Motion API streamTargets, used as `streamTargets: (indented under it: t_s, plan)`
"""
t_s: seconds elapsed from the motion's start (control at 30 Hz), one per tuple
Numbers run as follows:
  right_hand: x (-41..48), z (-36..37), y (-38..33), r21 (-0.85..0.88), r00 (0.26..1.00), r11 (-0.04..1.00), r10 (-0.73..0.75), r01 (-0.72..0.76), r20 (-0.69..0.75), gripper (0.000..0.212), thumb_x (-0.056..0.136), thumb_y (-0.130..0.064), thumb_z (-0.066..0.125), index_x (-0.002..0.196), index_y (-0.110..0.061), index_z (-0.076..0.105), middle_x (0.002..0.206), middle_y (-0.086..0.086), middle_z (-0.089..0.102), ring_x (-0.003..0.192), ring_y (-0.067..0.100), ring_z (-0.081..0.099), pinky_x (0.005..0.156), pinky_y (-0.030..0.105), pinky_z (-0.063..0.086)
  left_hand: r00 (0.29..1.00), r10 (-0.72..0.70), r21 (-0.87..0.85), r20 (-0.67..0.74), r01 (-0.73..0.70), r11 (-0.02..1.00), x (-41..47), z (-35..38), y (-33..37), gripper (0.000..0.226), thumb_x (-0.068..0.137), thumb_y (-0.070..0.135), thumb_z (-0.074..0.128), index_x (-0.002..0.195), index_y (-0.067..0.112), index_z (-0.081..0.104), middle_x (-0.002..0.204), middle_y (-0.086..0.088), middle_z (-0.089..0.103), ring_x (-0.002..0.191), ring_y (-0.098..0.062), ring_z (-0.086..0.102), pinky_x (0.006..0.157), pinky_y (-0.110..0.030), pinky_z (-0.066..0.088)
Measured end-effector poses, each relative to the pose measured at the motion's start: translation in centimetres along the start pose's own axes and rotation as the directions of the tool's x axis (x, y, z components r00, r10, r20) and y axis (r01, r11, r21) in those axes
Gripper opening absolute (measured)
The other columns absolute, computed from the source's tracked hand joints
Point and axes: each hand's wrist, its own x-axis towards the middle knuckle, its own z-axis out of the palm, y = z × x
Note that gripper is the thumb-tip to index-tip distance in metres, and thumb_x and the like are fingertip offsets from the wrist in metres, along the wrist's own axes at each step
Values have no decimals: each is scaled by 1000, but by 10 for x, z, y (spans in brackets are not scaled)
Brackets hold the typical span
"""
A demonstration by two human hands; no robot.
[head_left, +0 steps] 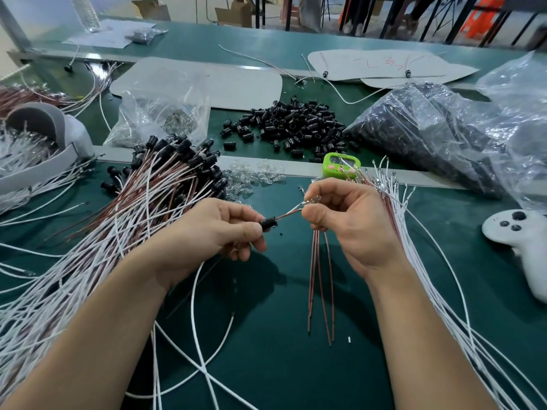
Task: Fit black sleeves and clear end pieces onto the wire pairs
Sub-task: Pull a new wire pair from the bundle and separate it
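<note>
My left hand pinches a black sleeve that sits on a red and white wire pair. That pair runs up and right into my right hand, whose fingertips pinch a clear end piece at the wire tips. Several red wires hang down from my right hand too. A loose heap of black sleeves lies behind on the green table. Clear end pieces are scattered just beyond my hands.
A pile of finished wire pairs with sleeves lies at the left. White wires fan out at the right. Plastic bags of parts, a green timer and a white game controller stand around.
</note>
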Motion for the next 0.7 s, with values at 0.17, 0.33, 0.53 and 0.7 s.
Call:
streamTargets:
  t_s: [0.17, 0.33, 0.53, 0.7]
  plan:
    - [0, -1, 0, 16, 1000, 1000, 1, -1, 15, 25, 79, 17, 74, 84, -7, 71, 67, -3, 68, 56, 10, 59, 56, 19, 48, 996, 68, -60, -59, -72, 996, 1, 5, 2, 17, 89, -13, 63, 98, 1, 68, 80, -13, 76, 60, -14, 65, 57, -17, 52]
    - [0, -1, 1, 1, 1000, 1000, -13, 13, -20, 24, 78, 17, 75, 82, -7, 72, 65, -1, 69, 54, 13, 61, 54, 20, 48, 987, 120, -97, -111, -130, 987, 2, 7, 2, 27, 82, -19, 68, 94, 5, 70, 82, -11, 76, 69, -12, 70, 65, -16, 55]
    - [1, 1, 0, -8, 998, 999, -34, 33, -53, 26, 77, 17, 76, 80, -8, 73, 64, 3, 69, 53, 15, 61, 53, 23, 49, 990, 101, -155, -103, -116, 981, 5, 7, 0, 24, 76, -6, 78, 92, 10, 73, 86, -12, 77, 69, -14, 70, 63, -18, 55]
    - [-1, 1, -1, -4, 999, 1000, -31, 31, -23, 25, 76, 18, 76, 83, -6, 73, 65, 4, 68, 53, 15, 62, 53, 24, 49, 995, 66, -160, -80, -78, 984, 5, 7, 0, 13, 92, -3, 63, 98, 7, 68, 90, -16, 78, 61, -13, 68, 53, -16, 52]
